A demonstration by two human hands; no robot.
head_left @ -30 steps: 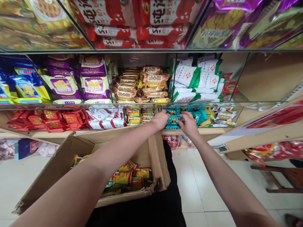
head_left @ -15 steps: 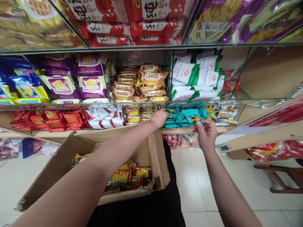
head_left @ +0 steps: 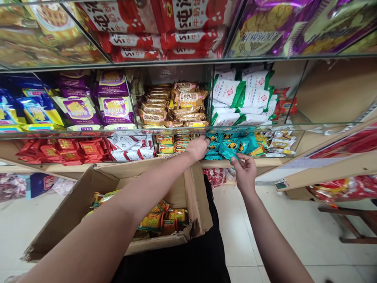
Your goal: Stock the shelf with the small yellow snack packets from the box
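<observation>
Packed snack shelves stand over a tiled floor [head_left: 282,232]. I record an open box [head_left: 200,200] below the bottom shelf [head_left: 268,161], above black clothing [head_left: 176,261], with yellow packets [head_left: 151,221] inside.

Right hand [head_left: 246,172]: grip clamped, thumb and fingertips pinching the near end of one teal packet [head_left: 227,152]. That packet sits tilted at the front of the teal row [head_left: 213,147], overlapping the pieces behind it.

Left hand [head_left: 196,149]: at the row's left end, beside the yellow stack [head_left: 166,148]. Its fingertips are partly hidden; I cannot tell whether its grip is closed on anything.

Handling findings, in my judgement: the pinch should stay light and on the wrapper's end, since the film looks slick and easily creased. I would level the packet before pressing it inward, so that its far edge does not catch on its neighbours. The left hand is well placed to steady that end of the row. Both wrists should stay under the glass shelf [head_left: 173,130], and the left forearm should stay clear of the box wall.
</observation>
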